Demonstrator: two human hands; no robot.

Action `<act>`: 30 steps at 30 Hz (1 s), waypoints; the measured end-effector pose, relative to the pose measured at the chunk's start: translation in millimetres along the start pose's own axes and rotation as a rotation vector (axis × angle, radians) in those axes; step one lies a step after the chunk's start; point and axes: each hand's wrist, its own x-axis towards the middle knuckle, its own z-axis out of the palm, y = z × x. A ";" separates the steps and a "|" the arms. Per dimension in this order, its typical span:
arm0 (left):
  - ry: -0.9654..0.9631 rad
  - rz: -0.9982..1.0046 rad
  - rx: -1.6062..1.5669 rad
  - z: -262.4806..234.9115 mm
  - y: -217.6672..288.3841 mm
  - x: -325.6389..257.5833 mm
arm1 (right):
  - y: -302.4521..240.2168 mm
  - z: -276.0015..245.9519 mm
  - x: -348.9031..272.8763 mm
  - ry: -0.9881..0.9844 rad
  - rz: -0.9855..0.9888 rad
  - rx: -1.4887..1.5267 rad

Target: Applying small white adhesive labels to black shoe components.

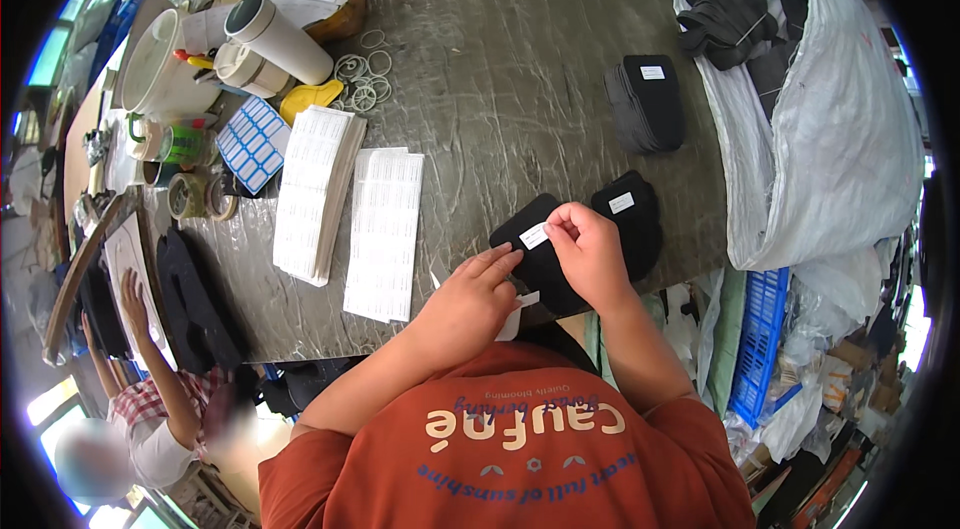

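Observation:
My right hand [590,247] pinches a small white label [533,236] at its right end, over a black, rounded fabric piece [514,217] near the table's front edge. The fingertips of my left hand [472,297] rest at the left side of that piece. A strip of white paper [526,300] pokes out from beneath this hand, apparently held in it; the thumb's grip is mostly hidden. Just right of my right hand lie more black pieces [640,229], the top one bearing a white label. Farther back is a neat stack of dark pieces [645,104], also labelled on top.
White label sheets [384,234] and a thicker stack [312,194] lie left. Beyond them are a tumbler [280,37], rubber bands [366,79] and tape rolls [188,197]. At right stands a white sack [830,119] of dark bundles. Another person's hand [133,301] is far left.

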 end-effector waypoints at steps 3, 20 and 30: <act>0.010 -0.004 0.028 5.1 -1.7 0.4 | 5.6 4.3 0.1 -0.001 -0.003 -0.034; -0.065 0.046 0.236 3.2 -0.9 11.3 | 7.5 10.5 2.0 0.036 -0.029 -0.118; -0.119 0.033 0.307 2.4 2.1 26.4 | -1.3 10.0 6.7 0.107 0.015 -0.257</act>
